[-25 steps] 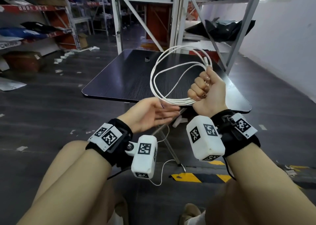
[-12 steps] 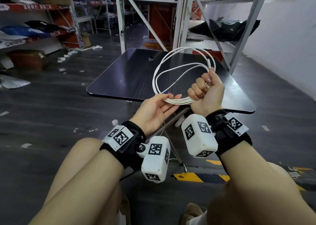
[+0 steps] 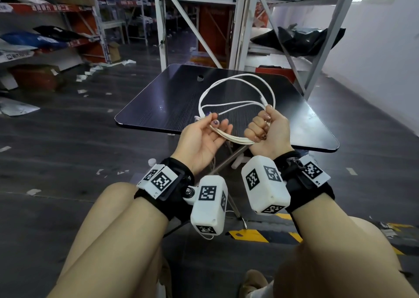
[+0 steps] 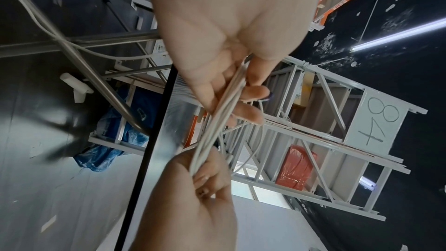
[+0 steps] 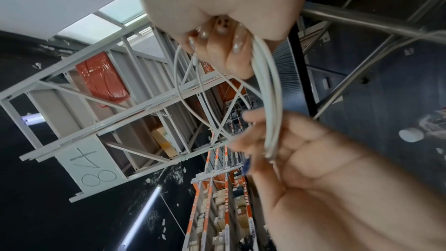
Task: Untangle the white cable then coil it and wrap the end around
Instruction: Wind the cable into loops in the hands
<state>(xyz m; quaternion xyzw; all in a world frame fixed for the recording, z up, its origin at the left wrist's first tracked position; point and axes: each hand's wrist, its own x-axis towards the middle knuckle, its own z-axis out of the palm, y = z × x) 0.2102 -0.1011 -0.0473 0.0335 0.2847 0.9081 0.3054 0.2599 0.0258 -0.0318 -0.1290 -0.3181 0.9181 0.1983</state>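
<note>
The thin, smooth white cable (image 3: 235, 98) makes round loops standing up above the dark table (image 3: 172, 98). The right hand (image 3: 267, 132) grips the bundle in a fist. The left hand (image 3: 204, 136) pinches the loops too.

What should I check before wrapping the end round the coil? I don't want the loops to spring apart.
1. Right hand grips the bundled strands of the cable: ok.
2. Left hand has the strands between thumb and fingers: ok.
3. Loops gathered into one coil, held above the table: ok.
4. Loops even in size: not ok, one strand crosses inside the coil.
5. Free end found and in reach: cannot tell.
6. Tangles all out: cannot tell.
</note>
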